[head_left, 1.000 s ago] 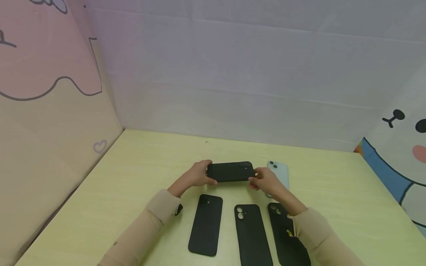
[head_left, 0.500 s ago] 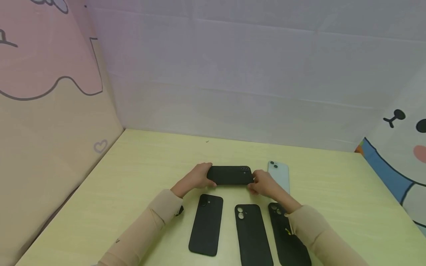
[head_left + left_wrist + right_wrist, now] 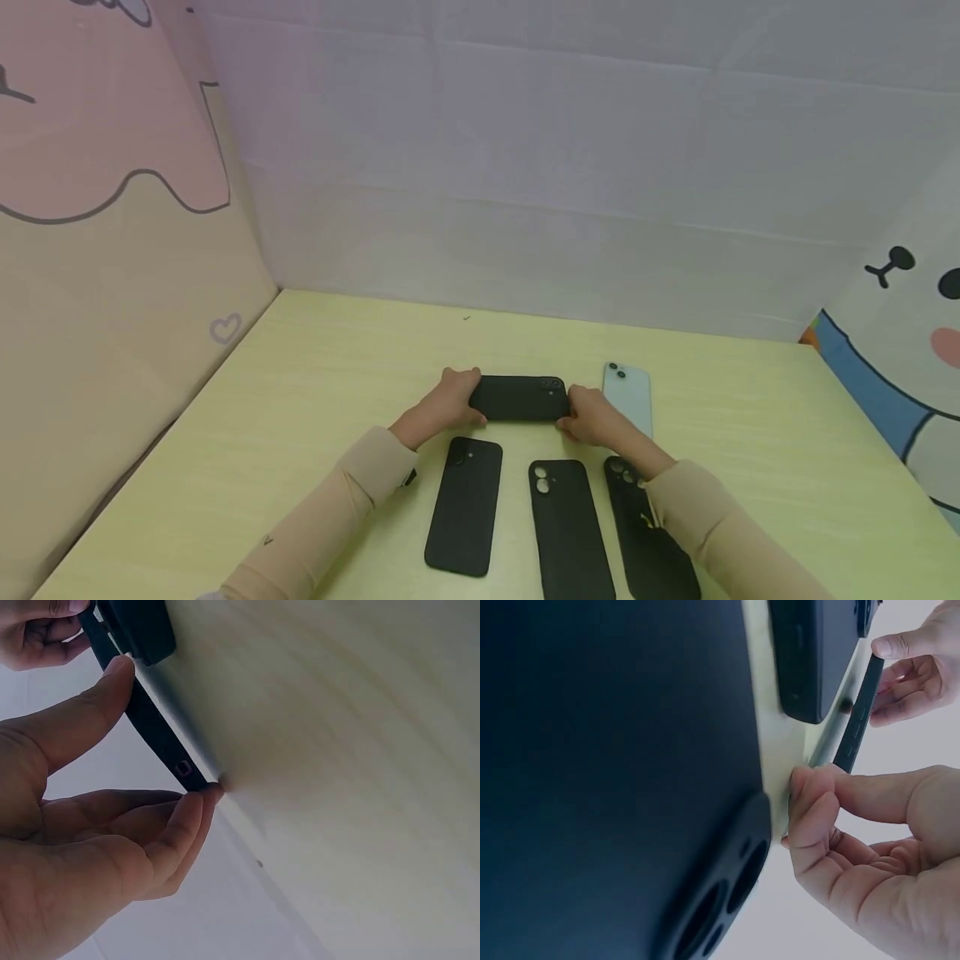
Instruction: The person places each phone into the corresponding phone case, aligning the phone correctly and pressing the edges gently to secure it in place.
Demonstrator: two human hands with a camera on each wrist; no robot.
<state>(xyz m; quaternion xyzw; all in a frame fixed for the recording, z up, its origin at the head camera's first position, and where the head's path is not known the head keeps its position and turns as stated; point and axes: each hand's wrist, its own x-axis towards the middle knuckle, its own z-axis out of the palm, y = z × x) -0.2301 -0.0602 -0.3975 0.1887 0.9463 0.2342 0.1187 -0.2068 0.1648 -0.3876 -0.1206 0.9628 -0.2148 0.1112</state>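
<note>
Fingers of my left hand pinch one short end of the black phone case, thumb over the top edge and fingertips under it; the fingers of my right hand pinch the other end the same way. A second ago I had this case tilted up off the bench, its back facing me; now it has come down and lies flat and crosswise, its camera cut-out toward my right hand. From the left wrist view its lower edge looks to be touching the wood, so I judge it is set down or within a hair of it, though both hands have not let go. Just beyond my right hand lies the pale green phone, apart from the case. Nearer to me three more black cases sit in a row, lengthwise: the left case, the middle case, and the right case, partly under my right sleeve.
</note>
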